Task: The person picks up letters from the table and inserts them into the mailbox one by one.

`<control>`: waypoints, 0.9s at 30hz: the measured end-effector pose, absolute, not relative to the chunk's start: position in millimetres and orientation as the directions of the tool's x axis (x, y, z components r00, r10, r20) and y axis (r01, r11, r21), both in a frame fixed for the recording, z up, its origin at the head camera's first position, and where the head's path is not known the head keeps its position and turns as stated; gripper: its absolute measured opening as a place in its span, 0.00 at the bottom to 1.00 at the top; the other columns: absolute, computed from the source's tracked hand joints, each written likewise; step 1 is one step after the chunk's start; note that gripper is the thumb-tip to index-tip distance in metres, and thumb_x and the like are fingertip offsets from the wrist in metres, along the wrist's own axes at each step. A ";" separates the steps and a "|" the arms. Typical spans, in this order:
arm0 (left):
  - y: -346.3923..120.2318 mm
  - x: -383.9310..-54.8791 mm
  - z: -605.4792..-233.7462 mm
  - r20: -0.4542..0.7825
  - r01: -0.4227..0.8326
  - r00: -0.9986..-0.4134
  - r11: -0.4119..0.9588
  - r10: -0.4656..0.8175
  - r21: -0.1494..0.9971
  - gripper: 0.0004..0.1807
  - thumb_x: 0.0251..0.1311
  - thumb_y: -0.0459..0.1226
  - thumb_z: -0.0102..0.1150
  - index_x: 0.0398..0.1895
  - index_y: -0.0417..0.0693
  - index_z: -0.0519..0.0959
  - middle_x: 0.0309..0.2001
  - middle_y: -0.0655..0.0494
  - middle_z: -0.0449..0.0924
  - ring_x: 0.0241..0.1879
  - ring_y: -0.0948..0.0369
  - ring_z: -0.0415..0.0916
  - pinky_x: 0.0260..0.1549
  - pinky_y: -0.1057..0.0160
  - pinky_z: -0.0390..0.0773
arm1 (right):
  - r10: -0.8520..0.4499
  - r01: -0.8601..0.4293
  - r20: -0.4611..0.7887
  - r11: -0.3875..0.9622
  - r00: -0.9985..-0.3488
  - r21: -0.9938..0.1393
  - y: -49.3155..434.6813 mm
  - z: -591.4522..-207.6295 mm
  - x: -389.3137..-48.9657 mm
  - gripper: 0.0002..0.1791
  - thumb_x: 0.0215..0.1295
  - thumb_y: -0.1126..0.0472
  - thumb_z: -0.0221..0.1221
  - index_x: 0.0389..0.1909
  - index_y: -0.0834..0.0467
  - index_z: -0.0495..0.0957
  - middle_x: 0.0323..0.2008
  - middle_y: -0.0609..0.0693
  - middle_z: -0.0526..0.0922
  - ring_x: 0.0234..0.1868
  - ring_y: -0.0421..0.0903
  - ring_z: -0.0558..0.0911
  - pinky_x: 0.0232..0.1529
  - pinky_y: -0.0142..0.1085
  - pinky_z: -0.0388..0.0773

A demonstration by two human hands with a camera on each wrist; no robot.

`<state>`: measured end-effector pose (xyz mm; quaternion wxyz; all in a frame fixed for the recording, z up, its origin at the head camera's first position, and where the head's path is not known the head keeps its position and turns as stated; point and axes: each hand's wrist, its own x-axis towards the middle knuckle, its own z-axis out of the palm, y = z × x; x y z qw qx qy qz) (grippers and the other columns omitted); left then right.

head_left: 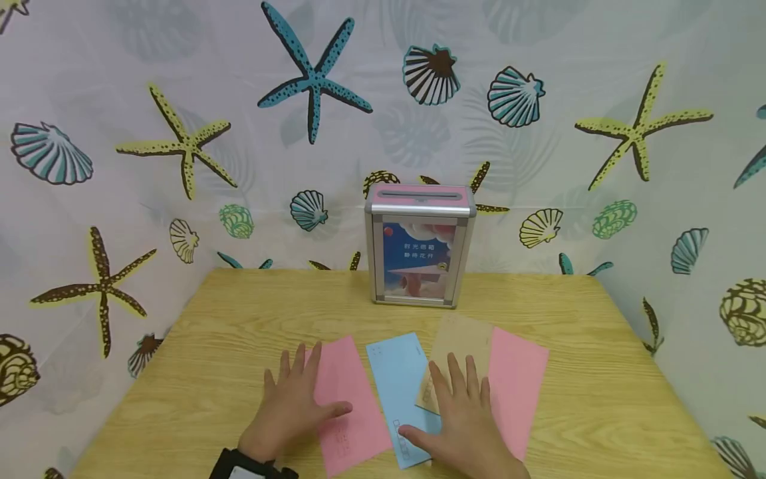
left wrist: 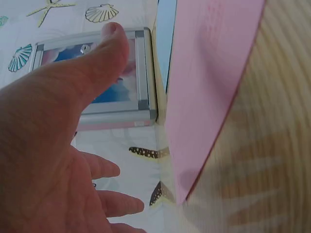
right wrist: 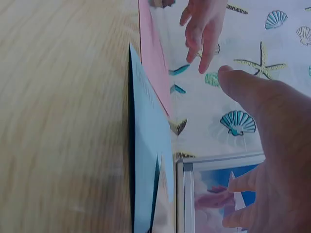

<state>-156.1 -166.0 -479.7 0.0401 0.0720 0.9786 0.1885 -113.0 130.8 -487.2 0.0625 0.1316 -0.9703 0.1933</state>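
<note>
My left hand (head_left: 291,404) hovers with spread fingers over the left edge of a pink envelope (head_left: 350,406); nothing is in its grasp. Fingers likewise spread, my right hand (head_left: 463,419) is above a blue envelope (head_left: 395,379) and a tan envelope (head_left: 457,336), partly covering both. A second pink envelope (head_left: 520,379) lies under the tan one's right side. The tan envelope overlaps the blue one too. In the left wrist view the pink envelope (left wrist: 209,73) lies flat below the raised hand. The right wrist view has the blue envelope (right wrist: 148,141) on the table beneath the right hand.
A silver-framed mailbox (head_left: 419,246) with a slot (head_left: 421,195) in its pink top stands at the back of the wooden table (head_left: 269,306). Behind and beside the table hangs a white cloth (head_left: 239,53) printed with starfish and shells. A dark watch (head_left: 251,466) is on the left wrist.
</note>
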 end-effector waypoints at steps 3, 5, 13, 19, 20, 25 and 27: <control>-172.8 -159.2 -481.9 -0.067 0.106 -0.987 0.906 0.146 0.409 0.66 0.41 0.74 0.61 0.77 0.47 0.49 0.73 0.32 0.50 0.70 0.31 0.43 0.55 0.20 0.50 | -0.271 -0.308 0.148 0.872 -0.951 -0.381 123.8 -485.6 -110.4 0.60 0.49 0.19 0.53 0.74 0.55 0.56 0.75 0.63 0.49 0.74 0.63 0.36 0.65 0.70 0.47; -175.6 -160.2 -484.1 -0.066 0.101 -0.988 0.902 0.141 0.420 0.65 0.43 0.72 0.62 0.77 0.45 0.50 0.72 0.33 0.56 0.68 0.33 0.51 0.54 0.23 0.58 | -0.299 -0.322 0.121 0.855 -0.947 -0.406 118.8 -485.0 -108.8 0.60 0.50 0.19 0.54 0.74 0.56 0.56 0.74 0.64 0.52 0.74 0.65 0.42 0.64 0.69 0.53; -181.0 -169.0 -490.3 -0.038 0.112 -0.990 0.909 0.139 0.402 0.62 0.46 0.70 0.62 0.75 0.41 0.53 0.65 0.36 0.67 0.59 0.36 0.66 0.47 0.28 0.70 | -0.437 -0.414 0.066 0.777 -0.897 -0.475 101.8 -486.6 -105.2 0.60 0.51 0.23 0.58 0.70 0.65 0.59 0.65 0.62 0.65 0.64 0.59 0.64 0.54 0.59 0.72; -184.3 -182.6 -489.9 -0.024 0.112 -0.991 0.928 0.128 0.356 0.57 0.51 0.67 0.61 0.74 0.40 0.55 0.64 0.34 0.67 0.59 0.35 0.66 0.46 0.29 0.71 | -0.525 -0.456 -0.010 0.748 -0.851 -0.482 93.6 -488.0 -104.4 0.54 0.53 0.29 0.61 0.67 0.67 0.64 0.60 0.58 0.67 0.57 0.54 0.68 0.48 0.47 0.77; -184.5 -184.0 -488.9 -0.024 0.110 -0.992 0.929 0.127 0.352 0.56 0.52 0.66 0.61 0.73 0.39 0.56 0.64 0.33 0.67 0.59 0.35 0.66 0.46 0.29 0.71 | -0.537 -0.460 -0.020 0.742 -0.844 -0.487 92.8 -488.1 -104.0 0.53 0.54 0.30 0.62 0.67 0.67 0.65 0.59 0.57 0.68 0.56 0.53 0.68 0.49 0.45 0.77; -184.3 -188.2 -486.2 -0.032 0.126 -0.989 0.942 0.143 0.312 0.51 0.55 0.63 0.60 0.71 0.37 0.61 0.62 0.32 0.69 0.58 0.35 0.67 0.46 0.31 0.73 | -0.600 -0.528 -0.016 0.716 -0.800 -0.456 90.8 -490.2 -103.3 0.45 0.55 0.33 0.64 0.62 0.64 0.72 0.53 0.52 0.71 0.49 0.46 0.69 0.44 0.38 0.76; -183.9 -188.6 -484.9 -0.032 0.136 -0.988 0.944 0.152 0.299 0.50 0.55 0.62 0.61 0.70 0.36 0.62 0.62 0.33 0.69 0.57 0.35 0.67 0.46 0.32 0.73 | -0.627 -0.573 0.016 0.701 -0.779 -0.424 90.5 -492.2 -104.0 0.40 0.56 0.35 0.64 0.58 0.63 0.75 0.51 0.52 0.73 0.46 0.45 0.69 0.42 0.35 0.76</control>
